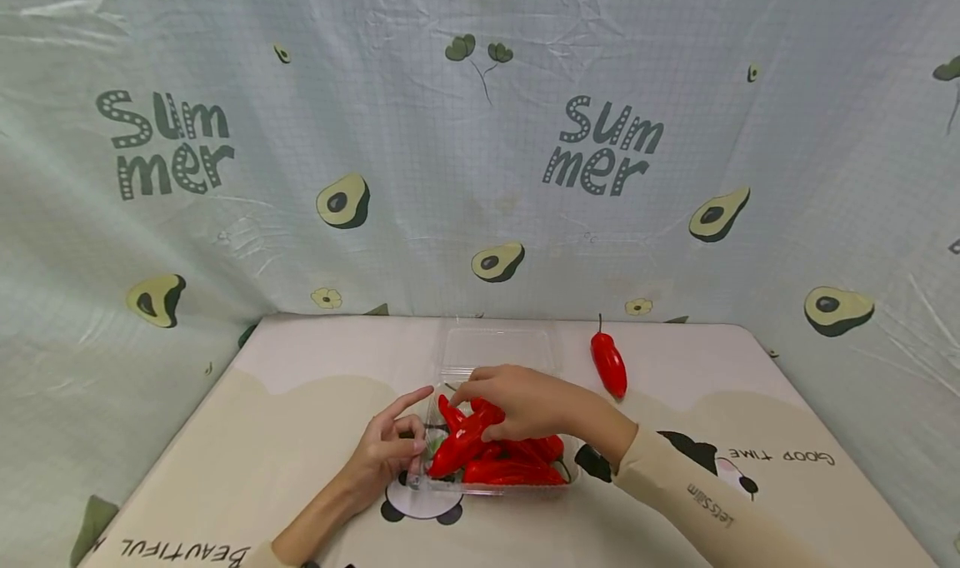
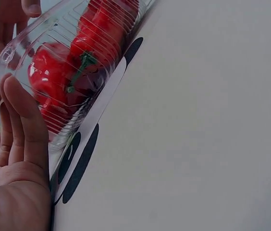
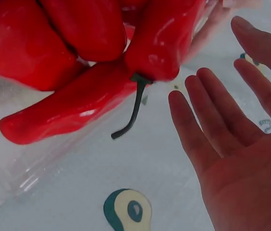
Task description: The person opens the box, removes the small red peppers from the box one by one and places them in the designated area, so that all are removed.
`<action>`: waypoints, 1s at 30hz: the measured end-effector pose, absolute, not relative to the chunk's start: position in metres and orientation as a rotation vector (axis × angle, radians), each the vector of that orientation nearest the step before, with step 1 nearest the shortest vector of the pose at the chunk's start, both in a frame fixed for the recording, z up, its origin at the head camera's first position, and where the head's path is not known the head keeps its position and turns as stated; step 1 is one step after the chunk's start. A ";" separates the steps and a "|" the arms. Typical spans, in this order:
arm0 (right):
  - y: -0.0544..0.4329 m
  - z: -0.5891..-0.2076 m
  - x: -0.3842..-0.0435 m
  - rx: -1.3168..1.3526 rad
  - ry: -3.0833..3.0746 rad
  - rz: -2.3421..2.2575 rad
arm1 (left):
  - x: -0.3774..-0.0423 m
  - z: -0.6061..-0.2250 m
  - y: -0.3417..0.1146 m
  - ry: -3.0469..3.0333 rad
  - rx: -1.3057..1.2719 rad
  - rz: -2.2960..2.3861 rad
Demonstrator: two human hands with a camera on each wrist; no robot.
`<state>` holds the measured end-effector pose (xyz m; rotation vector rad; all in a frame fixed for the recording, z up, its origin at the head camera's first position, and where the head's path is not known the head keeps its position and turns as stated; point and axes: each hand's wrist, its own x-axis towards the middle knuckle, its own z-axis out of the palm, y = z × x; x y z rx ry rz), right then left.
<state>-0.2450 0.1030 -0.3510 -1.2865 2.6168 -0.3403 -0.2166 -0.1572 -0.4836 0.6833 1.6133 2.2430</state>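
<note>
A clear plastic container (image 1: pixel 517 490) holds several red peppers, piled up to its rim. My left hand (image 1: pixel 386 451) is at its left side, with thumb and fingers pinching the edge; the left wrist view shows the fingers (image 2: pixel 27 115) against the corner. Over the pile is my right hand (image 1: pixel 521 397), which partly covers the peppers below it. In the right wrist view its fingers (image 3: pixel 217 106) are spread and relaxed, a little apart from a red pepper (image 3: pixel 159 48) with a dark curved stem. That pepper lies on top of the others.
The container's hinged clear lid (image 1: pixel 497 350) lies folded back behind it. One more red pepper (image 1: pixel 608 366) lies at the back right of the printed table cover (image 1: pixel 300 435). An avocado-patterned curtain (image 1: pixel 420 135) hangs behind the table and along its sides.
</note>
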 end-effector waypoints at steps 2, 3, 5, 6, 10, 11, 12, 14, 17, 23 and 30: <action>0.098 -0.353 -0.244 -1.291 2.612 -0.296 | -0.216 -0.484 -0.158 1.596 0.695 2.247; 0.095 -0.353 -0.243 -1.294 2.610 -0.275 | -0.216 -0.484 -0.159 1.588 0.696 2.248; 0.092 -0.354 -0.241 -1.302 2.612 -0.225 | -0.215 -0.485 -0.159 1.573 0.697 2.248; 0.090 -0.355 -0.241 -1.307 2.612 -0.202 | -0.215 -0.485 -0.160 1.565 0.694 2.248; 0.084 -0.356 -0.239 -1.336 2.607 -0.148 | -0.214 -0.487 -0.160 1.545 0.686 2.243; 0.083 -0.356 -0.239 -1.340 2.602 -0.145 | -0.214 -0.487 -0.160 1.545 0.682 2.241; 0.083 -0.356 -0.240 -1.342 2.597 -0.143 | -0.214 -0.488 -0.160 1.545 0.680 2.238; 0.081 -0.357 -0.241 -1.340 2.589 -0.142 | -0.214 -0.488 -0.159 1.551 0.679 2.232; 0.079 -0.360 -0.242 -1.346 2.576 -0.142 | -0.215 -0.488 -0.157 1.554 0.679 2.229; 0.077 -0.363 -0.244 -1.329 2.581 -0.110 | -0.217 -0.486 -0.155 1.537 0.704 2.241; 0.072 -0.361 -0.243 -1.310 2.582 -0.020 | -0.216 -0.485 -0.156 1.566 0.680 2.245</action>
